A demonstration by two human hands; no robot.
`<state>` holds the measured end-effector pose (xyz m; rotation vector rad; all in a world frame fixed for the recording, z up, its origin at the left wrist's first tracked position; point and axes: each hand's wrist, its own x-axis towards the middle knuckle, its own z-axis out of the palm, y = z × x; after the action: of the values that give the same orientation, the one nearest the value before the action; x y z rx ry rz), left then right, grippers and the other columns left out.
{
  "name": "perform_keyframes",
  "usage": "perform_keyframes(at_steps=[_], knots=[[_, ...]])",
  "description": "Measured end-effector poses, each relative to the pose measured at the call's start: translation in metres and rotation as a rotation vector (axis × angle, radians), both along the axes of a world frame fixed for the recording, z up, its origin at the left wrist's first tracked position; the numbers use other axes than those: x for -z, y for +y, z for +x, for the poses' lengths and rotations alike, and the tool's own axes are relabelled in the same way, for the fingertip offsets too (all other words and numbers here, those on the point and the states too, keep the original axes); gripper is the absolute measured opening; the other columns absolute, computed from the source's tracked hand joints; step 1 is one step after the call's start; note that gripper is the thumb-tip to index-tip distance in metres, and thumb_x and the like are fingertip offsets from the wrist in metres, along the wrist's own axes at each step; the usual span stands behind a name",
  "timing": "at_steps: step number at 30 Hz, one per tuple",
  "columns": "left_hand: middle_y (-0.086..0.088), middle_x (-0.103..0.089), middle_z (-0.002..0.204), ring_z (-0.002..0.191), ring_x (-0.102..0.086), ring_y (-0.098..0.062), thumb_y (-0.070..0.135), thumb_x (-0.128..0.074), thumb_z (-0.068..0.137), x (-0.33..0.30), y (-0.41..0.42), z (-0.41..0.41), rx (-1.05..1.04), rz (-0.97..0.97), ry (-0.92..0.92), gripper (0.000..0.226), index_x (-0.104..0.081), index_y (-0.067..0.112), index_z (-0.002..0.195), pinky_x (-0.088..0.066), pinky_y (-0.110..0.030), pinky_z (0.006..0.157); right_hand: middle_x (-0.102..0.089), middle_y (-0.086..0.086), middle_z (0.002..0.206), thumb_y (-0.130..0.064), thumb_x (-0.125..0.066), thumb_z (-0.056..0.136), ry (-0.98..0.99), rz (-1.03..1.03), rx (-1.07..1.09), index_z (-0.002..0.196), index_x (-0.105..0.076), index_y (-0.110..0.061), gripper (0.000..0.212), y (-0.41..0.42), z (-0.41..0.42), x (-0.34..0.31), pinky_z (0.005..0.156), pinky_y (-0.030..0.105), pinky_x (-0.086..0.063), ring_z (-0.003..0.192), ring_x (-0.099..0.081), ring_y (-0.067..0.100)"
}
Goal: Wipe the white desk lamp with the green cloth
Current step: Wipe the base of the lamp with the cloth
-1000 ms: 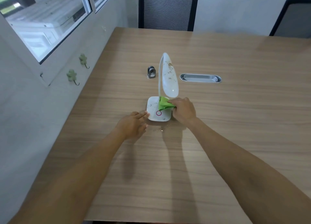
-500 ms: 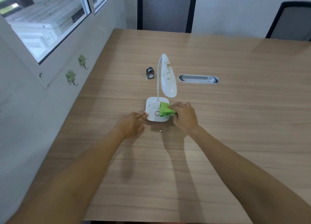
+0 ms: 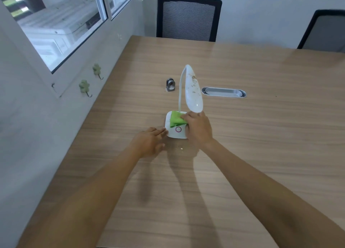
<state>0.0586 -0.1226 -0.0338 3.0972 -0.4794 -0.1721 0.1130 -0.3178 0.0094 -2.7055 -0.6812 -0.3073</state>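
Currently, far left, two clover-shaped hooks (image 3: 85,86) sit on the wall, clear of the work. Your left hand (image 3: 149,142) lies flat on the table (image 3: 261,135), fingers together and extended, tips touching the near-left edge of the lamp base (image 3: 176,133); it holds nothing, only braces.

Next right, the green cloth (image 3: 176,119) is bunched on the rear half of the base, at the foot of the neck (image 3: 180,93). Your right hand (image 3: 198,128) is closed over the cloth's right edge, pressing it down.

Risks, as judged:
- Lamp head (image 3: 194,91) hangs just above your right knuckles. Lift the hand carelessly and you likely knock it, shaking its brown specks onto the base you are cleaning.
- The brace is fingertips only. A hard sideways stroke may slide or tip the white desk lamp (image 3: 186,98).
- Crumbs (image 3: 180,148) lie on the table just in front of the base; dragging the cloth through them may smear them back on.
- Small metal object (image 3: 170,84) and the cable tray (image 3: 223,92) sit behind, near enough to be struck if the lamp skids.
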Motion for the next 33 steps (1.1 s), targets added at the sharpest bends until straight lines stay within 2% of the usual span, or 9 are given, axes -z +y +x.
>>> perform_keyframes(at_steps=[4,8,12,15,20,22,25,30,33], knots=[[-0.001,-0.045,0.148,0.127,-0.047,-0.028,0.056,-0.012,0.077,0.003,0.004,-0.008,-0.011,-0.027,-0.023,0.08,-0.037,0.018,0.143,-0.048,-0.04,0.098,-0.062,0.011,0.111,-0.004,-0.052,0.075,0.128,-0.152,0.0,0.105,-0.06,-0.011,0.032,0.034,0.026,0.004,0.072,0.038,-0.041,0.099,-0.054,0.039],[-0.003,-0.053,0.141,0.117,-0.056,-0.03,0.055,-0.017,0.078,0.003,0.007,-0.007,0.012,-0.062,-0.083,0.077,-0.046,0.015,0.138,-0.053,-0.037,0.092,-0.058,0.007,0.12,-0.01,-0.055,0.082,0.122,-0.375,-0.067,0.112,-0.058,-0.01,0.03,0.037,0.021,0.012,0.086,0.043,-0.043,0.107,-0.048,0.038],[0.001,-0.041,0.15,0.126,-0.045,-0.027,0.059,-0.009,0.075,0.009,0.008,-0.001,0.03,-0.007,-0.047,0.084,-0.035,0.02,0.144,-0.043,-0.037,0.104,-0.059,0.004,0.121,-0.014,-0.057,0.082,0.125,-0.301,-0.098,0.116,-0.057,-0.014,0.034,0.019,0.002,0.02,0.083,0.042,-0.042,0.105,-0.045,0.036],[0.002,-0.042,0.149,0.128,-0.045,-0.026,0.058,-0.008,0.076,0.007,0.011,0.002,0.035,-0.037,-0.055,0.082,-0.046,0.019,0.137,-0.046,-0.04,0.1,-0.068,0.003,0.112,0.0,-0.055,0.069,0.074,-0.154,-0.126,0.109,-0.065,-0.016,0.045,-0.003,-0.014,0.025,0.076,0.041,-0.046,0.094,-0.051,0.038],[0.003,-0.04,0.15,0.131,-0.043,-0.022,0.054,-0.002,0.076,0.0,0.005,0.005,-0.023,-0.102,-0.06,0.084,-0.048,0.017,0.136,-0.045,-0.039,0.101,-0.074,0.002,0.103,-0.007,-0.042,0.064,0.028,-0.022,-0.087,0.099,-0.071,-0.015,0.046,-0.02,-0.01,0.016,0.071,0.04,-0.047,0.082,-0.051,0.035],[-0.001,-0.051,0.143,0.121,-0.054,-0.024,0.049,-0.012,0.08,-0.002,0.0,0.006,0.007,-0.126,-0.065,0.076,-0.052,0.014,0.134,-0.051,-0.036,0.096,-0.071,0.002,0.111,-0.004,-0.043,0.069,0.04,0.028,0.001,0.104,-0.07,-0.016,0.046,-0.017,-0.001,0.012,0.077,0.041,-0.045,0.088,-0.049,0.035],[-0.007,-0.07,0.118,0.091,-0.07,-0.025,0.037,-0.031,0.083,0.002,0.0,0.004,0.037,-0.114,-0.118,0.056,-0.067,0.009,0.115,-0.058,-0.031,0.073,-0.064,-0.001,0.125,0.004,-0.049,0.076,0.159,-0.015,0.024,0.116,-0.064,-0.021,0.05,-0.012,0.003,0.017,0.086,0.04,-0.043,0.099,-0.046,0.035],[-0.008,-0.055,0.139,0.114,-0.059,-0.03,0.044,-0.012,0.084,0.0,-0.003,0.005,0.013,-0.147,-0.075,0.072,-0.052,0.009,0.132,-0.05,-0.039,0.094,-0.074,0.001,0.105,0.006,-0.06,0.06,0.088,-0.035,-0.107,0.097,-0.072,-0.024,0.049,-0.025,-0.022,0.037,0.066,0.047,-0.054,0.076,-0.053,0.037],[-0.002,-0.046,0.147,0.122,-0.052,-0.025,0.047,-0.003,0.08,0.004,-0.002,0.007,-0.005,-0.109,-0.076,0.079,-0.045,0.014,0.139,-0.045,-0.034,0.099,-0.076,-0.003,0.099,-0.001,-0.048,0.062,0.071,-0.039,-0.185,0.091,-0.074,-0.024,0.045,-0.04,-0.029,0.034,0.063,0.044,-0.053,0.07,-0.051,0.034]])
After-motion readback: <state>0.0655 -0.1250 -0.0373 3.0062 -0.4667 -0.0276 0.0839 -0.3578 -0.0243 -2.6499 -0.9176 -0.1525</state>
